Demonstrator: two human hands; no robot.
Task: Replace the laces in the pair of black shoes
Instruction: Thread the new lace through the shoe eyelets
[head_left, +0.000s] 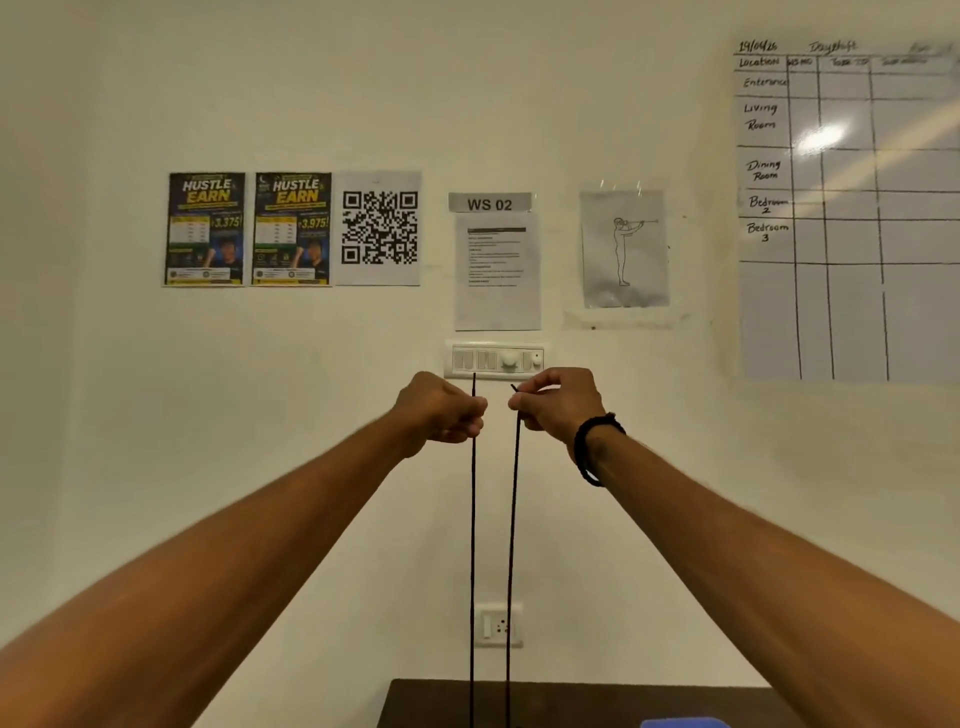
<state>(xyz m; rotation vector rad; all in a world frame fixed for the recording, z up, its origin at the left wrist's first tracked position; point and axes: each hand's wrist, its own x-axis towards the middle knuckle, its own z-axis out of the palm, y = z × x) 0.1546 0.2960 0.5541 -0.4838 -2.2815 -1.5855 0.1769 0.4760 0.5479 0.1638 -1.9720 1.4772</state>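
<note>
Just below the white wall switch panel (494, 359), the left hand (441, 410) and right hand (558, 402) each pinched an end of the thin black shoelace (472, 545), which hung toward the dark wooden surface (571, 701). Levelling both tips probably ensures even lacing.

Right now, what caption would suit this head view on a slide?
Left hand and right hand each pinch a black lace strand, held up taut before a wall of posters.

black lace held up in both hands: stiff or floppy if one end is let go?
Likely floppy: the black lace runs straight only because each hand, left hand and right hand, pinches an end up high. Probably light; a fingertip pinch suffices.
</note>
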